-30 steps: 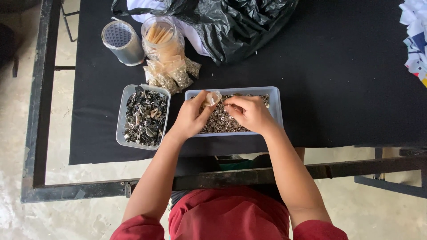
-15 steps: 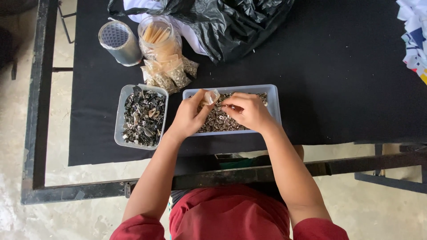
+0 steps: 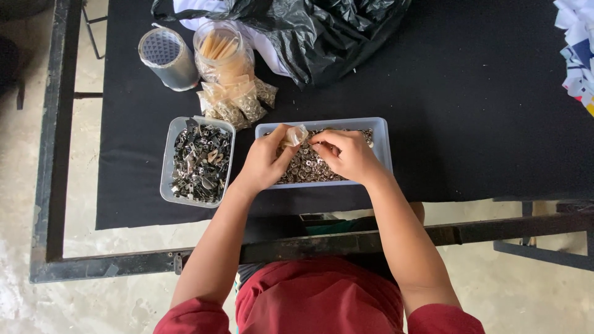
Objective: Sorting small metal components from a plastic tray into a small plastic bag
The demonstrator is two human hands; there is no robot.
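Over a clear tray (image 3: pixel 382 143) of small metal rings, the left hand (image 3: pixel 265 162) pinches a small clear bag (image 3: pixel 294 134) while the right hand (image 3: pixel 346 154) curls fingertips beside it, contents hidden. Left sits a tub of metal clips (image 3: pixel 198 159); farther back, a tape roll (image 3: pixel 164 57) and plastic jar (image 3: pixel 221 51).

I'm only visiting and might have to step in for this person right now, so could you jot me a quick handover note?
Left hand: pinches a small clear bag over the right tray.
Right hand: fingertips at the bag's mouth, seemingly holding a tiny piece; too small to tell.
Things: the right tray holds small round metal pieces; the left tray holds darker metal parts. Filled small bags lie behind the trays, beside a jar and a tape roll.
Done: several bags look filled.
Left: the tray is far from emptied.
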